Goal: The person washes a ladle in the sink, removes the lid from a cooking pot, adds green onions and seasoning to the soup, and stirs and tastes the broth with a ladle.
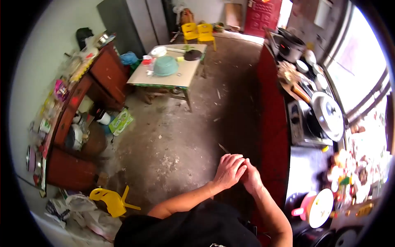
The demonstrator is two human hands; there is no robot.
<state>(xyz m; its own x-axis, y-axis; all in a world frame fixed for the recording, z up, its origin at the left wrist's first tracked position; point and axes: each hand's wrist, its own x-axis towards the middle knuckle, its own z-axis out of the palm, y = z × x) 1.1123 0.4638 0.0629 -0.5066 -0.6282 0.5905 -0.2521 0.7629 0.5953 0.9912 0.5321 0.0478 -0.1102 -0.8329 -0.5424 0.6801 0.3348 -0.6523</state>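
Near the lower middle of the head view, my left hand [229, 171] and my right hand [251, 178] meet in front of my body. The fingers of the two hands overlap and press together. Whether anything small lies between them is hidden. Both hands are over the floor, just left of the red counter front [271, 160]. To their right, a gas stove [299, 123] on the counter carries a pan with a silver lid [328, 115].
A table [138, 78] with a green basin [165, 66] stands ahead. A wooden cabinet [70, 166] and a yellow chair [111, 201] are at the left. A pink pot [306, 206], a rice cooker [291, 49] and many jars line the right counter.
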